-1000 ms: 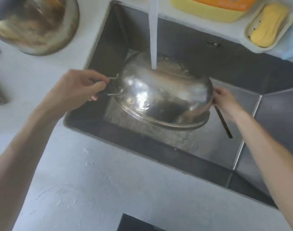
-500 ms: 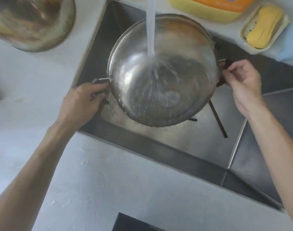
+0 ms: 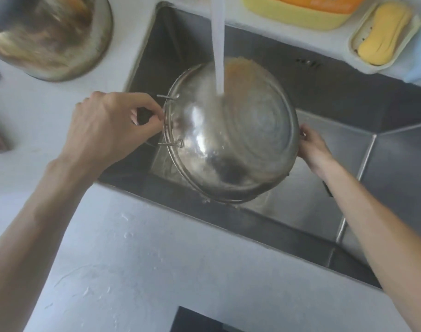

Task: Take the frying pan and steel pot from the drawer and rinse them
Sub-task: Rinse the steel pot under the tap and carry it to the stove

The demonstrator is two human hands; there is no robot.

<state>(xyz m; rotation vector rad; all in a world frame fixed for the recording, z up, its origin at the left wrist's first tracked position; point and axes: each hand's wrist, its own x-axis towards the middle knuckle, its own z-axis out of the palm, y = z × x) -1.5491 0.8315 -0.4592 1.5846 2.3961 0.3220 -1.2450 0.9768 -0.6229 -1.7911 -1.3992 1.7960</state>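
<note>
The steel pot (image 3: pixel 235 140) is held over the sink (image 3: pixel 324 97), turned bottom up and tilted, with the tap's water stream (image 3: pixel 217 49) falling on its outer base. My left hand (image 3: pixel 108 130) grips the wire handle on the pot's left side. My right hand (image 3: pixel 311 146) holds the right side of the pot, its handle hidden behind the rim. The frying pan (image 3: pixel 48 37), worn and stained, rests on the counter at the upper left, apart from both hands.
A yellow and orange bottle (image 3: pixel 300 10) and a soap dish with a yellow bar (image 3: pixel 384 34) stand behind the sink. A dark thin utensil (image 3: pixel 328 190) lies in the sink under my right forearm. The white counter (image 3: pixel 132 259) is wet in front.
The pot's open inside faced up under the stream half a second ago; it has now been flipped bottom up again and lowered, with my right hand dropping lower.
</note>
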